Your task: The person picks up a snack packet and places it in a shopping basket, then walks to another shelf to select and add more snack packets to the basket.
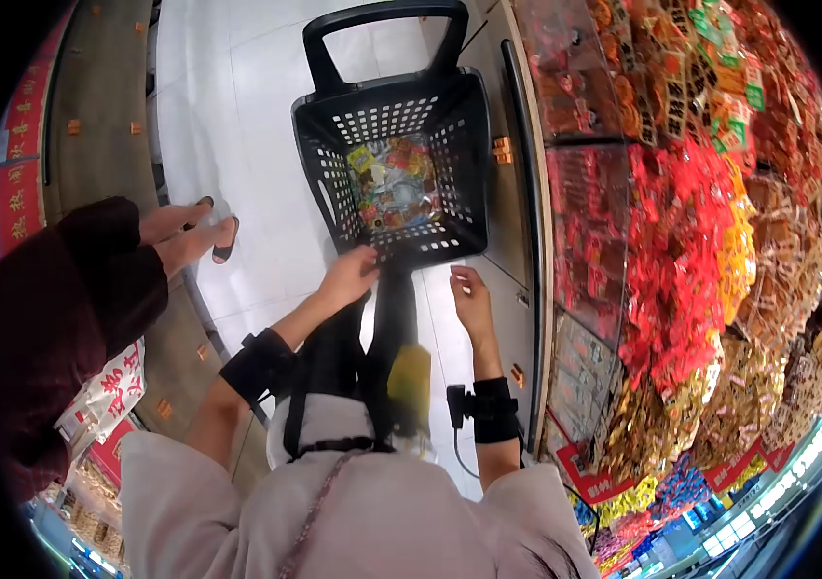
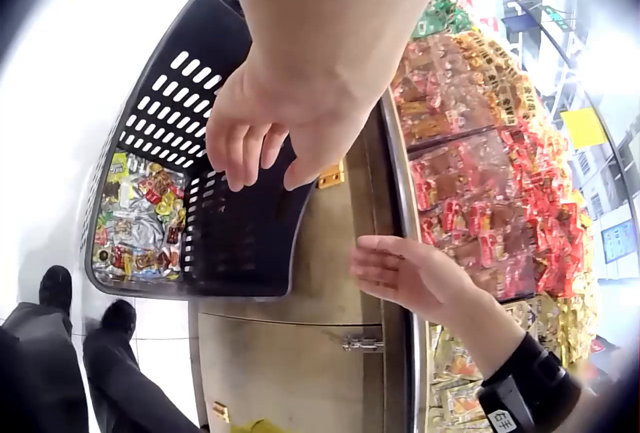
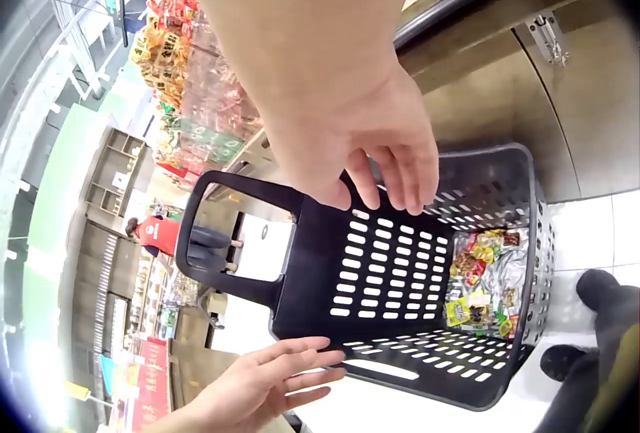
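Note:
A black shopping basket (image 1: 476, 159) with a tall handle (image 1: 313, 53) stands on the floor in front of me. Several shiny snack packets (image 1: 397, 188) lie at its bottom. In the head view my left hand (image 1: 348, 278) is at the basket's near rim, its fingers loosely bent and holding nothing. My right hand (image 1: 472, 301) hangs just past the near right corner, fingers relaxed. The left wrist view shows the right hand (image 2: 420, 278) beside the cabinet front, with nothing in it. Over the basket in the right wrist view, the right hand's fingers (image 3: 400, 173) hang loosely.
Heaped wrapped snacks (image 1: 671, 261) fill a long display on the right, above a wooden cabinet (image 1: 503, 217) close beside the basket. On the left, another person in dark clothing (image 1: 54, 299) stands near a second display. White tiles (image 1: 247, 125) cover the floor.

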Demonstrator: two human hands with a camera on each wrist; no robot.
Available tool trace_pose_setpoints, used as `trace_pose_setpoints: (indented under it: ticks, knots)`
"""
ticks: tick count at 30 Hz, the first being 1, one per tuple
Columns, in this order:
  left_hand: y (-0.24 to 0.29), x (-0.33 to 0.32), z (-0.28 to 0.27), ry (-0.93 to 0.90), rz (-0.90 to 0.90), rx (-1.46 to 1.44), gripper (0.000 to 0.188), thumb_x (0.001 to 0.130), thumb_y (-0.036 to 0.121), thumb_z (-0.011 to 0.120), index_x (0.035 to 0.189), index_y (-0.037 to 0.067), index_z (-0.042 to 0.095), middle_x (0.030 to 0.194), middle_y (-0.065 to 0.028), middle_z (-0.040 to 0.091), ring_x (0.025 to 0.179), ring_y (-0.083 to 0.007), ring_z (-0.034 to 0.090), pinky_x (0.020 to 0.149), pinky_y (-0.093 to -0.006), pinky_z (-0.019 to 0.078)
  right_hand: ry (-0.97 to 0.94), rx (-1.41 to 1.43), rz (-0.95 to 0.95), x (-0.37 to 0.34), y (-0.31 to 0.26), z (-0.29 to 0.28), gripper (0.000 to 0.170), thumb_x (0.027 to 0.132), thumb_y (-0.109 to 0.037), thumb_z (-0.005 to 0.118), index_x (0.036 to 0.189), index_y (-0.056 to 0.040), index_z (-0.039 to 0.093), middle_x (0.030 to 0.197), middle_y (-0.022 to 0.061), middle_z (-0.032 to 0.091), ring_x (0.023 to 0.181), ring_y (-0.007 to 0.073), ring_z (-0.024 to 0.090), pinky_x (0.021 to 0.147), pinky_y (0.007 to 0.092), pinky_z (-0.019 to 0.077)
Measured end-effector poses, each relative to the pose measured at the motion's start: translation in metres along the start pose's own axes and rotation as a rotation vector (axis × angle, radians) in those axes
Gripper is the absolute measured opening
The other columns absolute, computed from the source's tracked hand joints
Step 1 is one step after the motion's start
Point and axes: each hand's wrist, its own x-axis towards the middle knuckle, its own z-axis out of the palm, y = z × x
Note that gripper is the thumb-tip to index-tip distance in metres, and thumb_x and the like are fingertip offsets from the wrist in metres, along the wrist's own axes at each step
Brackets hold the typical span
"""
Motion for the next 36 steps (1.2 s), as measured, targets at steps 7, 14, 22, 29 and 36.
trace_pose_setpoints:
  ticks: [7, 14, 22, 29, 36]
  knots:
    - [-0.045, 0.092, 0.055, -0.046, -0.072, 0.139, 0.02, 0.07, 0.015, 0.057, 0.085, 0.002, 0.053, 0.084, -0.0183, 0.059, 0.081, -0.0342, 0.057, 0.069, -0.0424, 0.0459, -0.03, -0.029, 0.076, 0.04, 0.03, 0.0, 0.02, 0.084, -0.009, 0.051, 0.103, -0.0019, 0.055, 0.099, 0.0089, 0.058, 0.085, 0.0159, 0.057, 0.072, 0.0254, 0.0479]
    - [-0.103, 0.187, 0.122, -0.087, -0.177, 0.461, 0.017, 0.07, 0.012, 0.053, 0.081, 0.0, 0.059, 0.084, -0.0196, 0.061, 0.079, -0.0342, 0.06, 0.068, -0.0433, 0.0482, -0.031, 0.055, 0.106, 0.1, 0.049, -0.005, 0.029, 0.077, 0.004, 0.044, 0.104, -0.0001, 0.054, 0.096, 0.009, 0.059, 0.09, 0.0163, 0.057, 0.078, 0.0263, 0.0444]
    - [-0.215, 0.285, 0.165, -0.118, -0.419, 0.365, 0.025, 0.071, 0.015, 0.056, 0.092, 0.001, 0.055, 0.092, -0.0194, 0.059, 0.087, -0.0355, 0.057, 0.074, -0.0428, 0.0456, -0.036, 0.094, 0.102, 0.161, 0.084, 0.002, 0.021, 0.088, -0.006, 0.044, 0.107, 0.0025, 0.052, 0.106, 0.0092, 0.055, 0.094, 0.0169, 0.055, 0.082, 0.0271, 0.0438]
    - [-0.328, 0.328, 0.221, -0.009, -0.2, 0.375, 0.019, 0.07, 0.012, 0.053, 0.086, 0.002, 0.056, 0.093, -0.02, 0.053, 0.086, -0.0369, 0.051, 0.075, -0.0433, 0.0416, -0.077, 0.072, 0.025, 0.17, 0.077, 0.019, 0.023, 0.087, -0.002, 0.043, 0.108, 0.0031, 0.051, 0.111, 0.0124, 0.053, 0.098, 0.0196, 0.054, 0.083, 0.0288, 0.0432]
    - [-0.339, 0.33, 0.262, 0.046, -0.256, 0.434, 0.016, 0.077, 0.015, 0.051, 0.08, 0.0, 0.056, 0.082, -0.0182, 0.058, 0.081, -0.0326, 0.059, 0.073, -0.0405, 0.0473, -0.067, -0.006, 0.02, 0.174, 0.08, 0.022, 0.023, 0.082, 0.005, 0.046, 0.103, -0.0003, 0.053, 0.111, 0.0131, 0.052, 0.098, 0.0193, 0.054, 0.083, 0.0261, 0.043]
